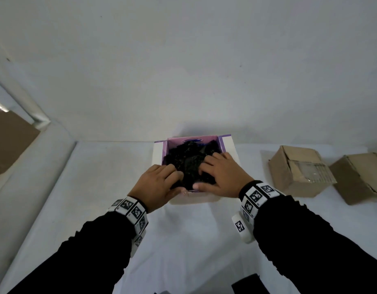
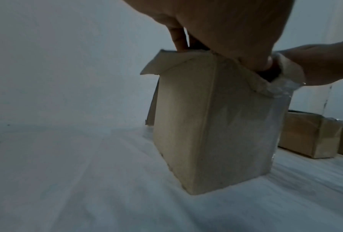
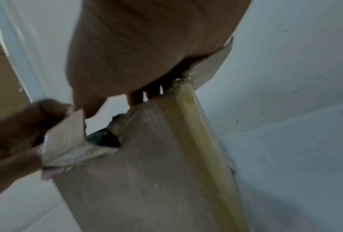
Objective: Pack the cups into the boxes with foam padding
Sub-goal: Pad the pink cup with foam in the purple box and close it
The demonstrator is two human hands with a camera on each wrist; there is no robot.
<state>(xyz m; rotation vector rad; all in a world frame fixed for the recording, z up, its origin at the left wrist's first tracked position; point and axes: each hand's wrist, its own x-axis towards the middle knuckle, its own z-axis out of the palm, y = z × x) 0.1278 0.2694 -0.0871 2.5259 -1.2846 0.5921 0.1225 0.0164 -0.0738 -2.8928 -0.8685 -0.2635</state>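
Note:
An open box (image 1: 194, 199) with a purple lining stands on the white table, close to the wall. It is filled with crumpled black foam padding (image 1: 189, 160). My left hand (image 1: 175, 179) presses its fingers into the foam at the near left, thumb by the near rim. My right hand (image 1: 204, 177) lies spread on the foam at the near right, thumb also at the near rim. The left wrist view shows the brown box wall (image 2: 206, 125) and my fingers (image 2: 178, 39) reaching down inside. In the right wrist view foam (image 3: 103, 138) shows behind a bent near flap (image 3: 67, 141). No cup is visible.
Two brown cardboard boxes (image 1: 300, 170) (image 1: 359, 177) sit to the right on the table (image 1: 98, 187). A white wall rises just behind the open box. A brown board (image 1: 9, 141) leans at far left. A dark object (image 1: 249, 285) lies at the bottom edge.

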